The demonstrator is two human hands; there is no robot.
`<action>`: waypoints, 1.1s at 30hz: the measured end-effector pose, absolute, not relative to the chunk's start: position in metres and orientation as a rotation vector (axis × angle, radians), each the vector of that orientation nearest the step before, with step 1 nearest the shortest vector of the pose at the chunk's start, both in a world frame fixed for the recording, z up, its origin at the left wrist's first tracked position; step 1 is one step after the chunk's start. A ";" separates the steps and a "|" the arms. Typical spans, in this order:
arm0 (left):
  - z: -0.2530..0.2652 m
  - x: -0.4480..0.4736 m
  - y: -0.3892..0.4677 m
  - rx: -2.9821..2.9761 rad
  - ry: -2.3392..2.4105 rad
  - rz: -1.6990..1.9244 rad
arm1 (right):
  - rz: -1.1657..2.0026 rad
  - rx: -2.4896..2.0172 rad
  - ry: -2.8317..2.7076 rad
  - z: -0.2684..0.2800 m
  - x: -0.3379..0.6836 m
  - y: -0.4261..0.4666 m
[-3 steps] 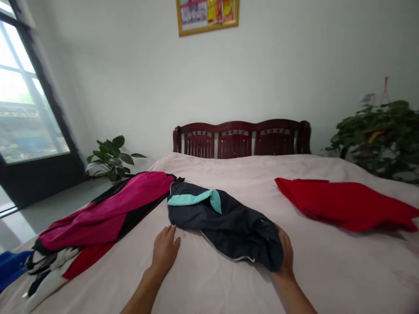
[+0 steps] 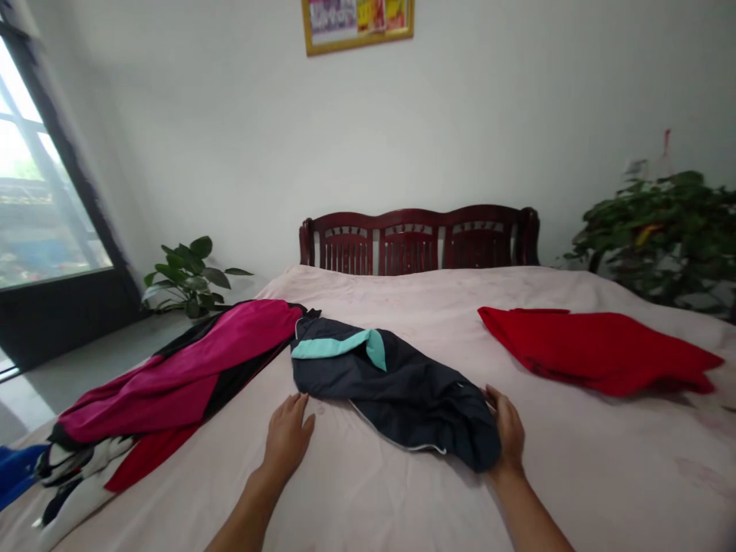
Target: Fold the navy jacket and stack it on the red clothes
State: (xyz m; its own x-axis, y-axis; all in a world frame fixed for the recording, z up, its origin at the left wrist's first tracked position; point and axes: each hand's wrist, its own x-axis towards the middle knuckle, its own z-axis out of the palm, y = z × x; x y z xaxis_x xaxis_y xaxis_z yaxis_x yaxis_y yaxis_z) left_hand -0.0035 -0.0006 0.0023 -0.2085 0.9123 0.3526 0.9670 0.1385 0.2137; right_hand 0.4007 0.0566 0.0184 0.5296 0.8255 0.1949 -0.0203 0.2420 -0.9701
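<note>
The fingers of the right hand (image 2: pixel 510 437) are partly tucked behind the end of the dark blue cloth (image 2: pixel 396 391), so I cannot tell if it is holding on. The left hand (image 2: pixel 287 433) is loose and spread, with its fingertips right by the near edge; I cannot tell if they touch. The blue cloth (image 2: pixel 20 471) is cut off at the side, and so is the top of the gold-framed picture (image 2: pixel 359 46).

The dark blue cloth lies in the middle of a bed with a pale pink sheet (image 2: pixel 391 506) — the pink and black clothes (image 2: pixel 166 383) on its left, a red cloth (image 2: pixel 598 349) on its right. Behind are a dark red wooden headboard (image 2: pixel 408 241), a white wall (image 2: pixel 460 115) and two green plants (image 2: pixel 189 276).

Compared with the earlier frame, more of the right hand's fingers show past the cloth — the left hand looks about the same.
</note>
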 end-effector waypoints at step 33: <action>-0.006 -0.007 0.004 -1.930 -2.154 -0.549 | 1.036 -1.147 -1.437 0.038 0.407 0.051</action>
